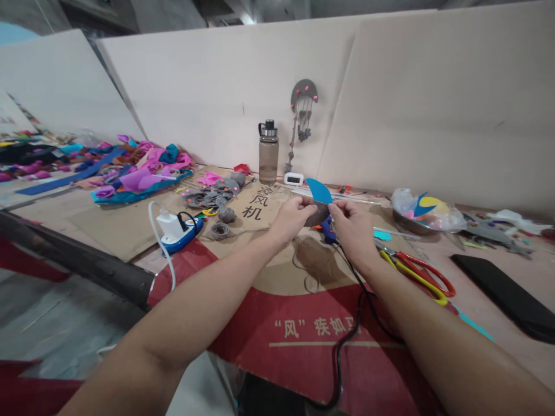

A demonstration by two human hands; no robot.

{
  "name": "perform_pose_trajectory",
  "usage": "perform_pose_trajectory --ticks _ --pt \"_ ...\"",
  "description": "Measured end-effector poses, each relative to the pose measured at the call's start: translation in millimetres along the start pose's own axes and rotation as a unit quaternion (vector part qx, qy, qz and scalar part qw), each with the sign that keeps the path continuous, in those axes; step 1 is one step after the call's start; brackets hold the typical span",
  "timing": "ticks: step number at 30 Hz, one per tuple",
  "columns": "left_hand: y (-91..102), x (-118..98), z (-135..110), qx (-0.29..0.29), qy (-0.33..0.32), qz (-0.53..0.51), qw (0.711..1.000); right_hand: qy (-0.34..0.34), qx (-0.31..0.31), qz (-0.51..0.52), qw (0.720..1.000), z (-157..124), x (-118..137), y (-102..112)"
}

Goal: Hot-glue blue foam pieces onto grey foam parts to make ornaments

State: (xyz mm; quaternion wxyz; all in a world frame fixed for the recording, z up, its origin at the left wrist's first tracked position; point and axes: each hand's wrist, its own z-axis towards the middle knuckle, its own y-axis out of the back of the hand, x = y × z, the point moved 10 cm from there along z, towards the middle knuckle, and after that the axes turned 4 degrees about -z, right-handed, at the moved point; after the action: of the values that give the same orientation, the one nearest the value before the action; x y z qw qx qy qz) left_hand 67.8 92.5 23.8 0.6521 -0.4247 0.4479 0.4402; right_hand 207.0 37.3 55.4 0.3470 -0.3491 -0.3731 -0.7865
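Over the middle of the cardboard, my left hand [295, 217] and my right hand [352, 225] pinch a blue felt piece [319, 190] and a dark grey felt piece [319, 214] from either side. The blue part curves upward; the grey part lies below it, partly covered by my fingers. Whether the two are joined cannot be made out. Just beneath my right hand is a blue glue gun [328, 230], mostly hidden, with a black cord [356, 309] running toward the front edge.
Red- and yellow-handled scissors [427, 276] and a black phone [505, 294] lie right. A metal bowl [410, 222] holds a plastic bag. At left are a power strip [182, 236], grey yarn [226, 214] and felt scraps [143, 176]. A bottle [269, 155] stands behind.
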Motion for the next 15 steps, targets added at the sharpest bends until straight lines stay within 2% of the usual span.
perform_pose_trajectory --ticks 4,7,12,15 --pt "5.4 -15.7 0.2 -0.005 -0.055 0.046 0.997 0.011 -0.004 -0.006 1.000 -0.2 0.0 1.6" --pt "5.4 -23.1 -0.7 0.010 -0.067 0.046 0.997 0.015 0.005 -0.008 1.000 -1.2 0.9 0.1" --pt "4.8 -24.0 -2.2 0.042 -0.025 0.041 0.998 0.029 0.013 -0.020 0.999 -2.9 8.5 0.5" --pt "4.7 -20.5 -3.4 0.057 0.024 0.061 0.996 0.039 0.028 -0.011 0.999 -3.6 9.3 -2.3"
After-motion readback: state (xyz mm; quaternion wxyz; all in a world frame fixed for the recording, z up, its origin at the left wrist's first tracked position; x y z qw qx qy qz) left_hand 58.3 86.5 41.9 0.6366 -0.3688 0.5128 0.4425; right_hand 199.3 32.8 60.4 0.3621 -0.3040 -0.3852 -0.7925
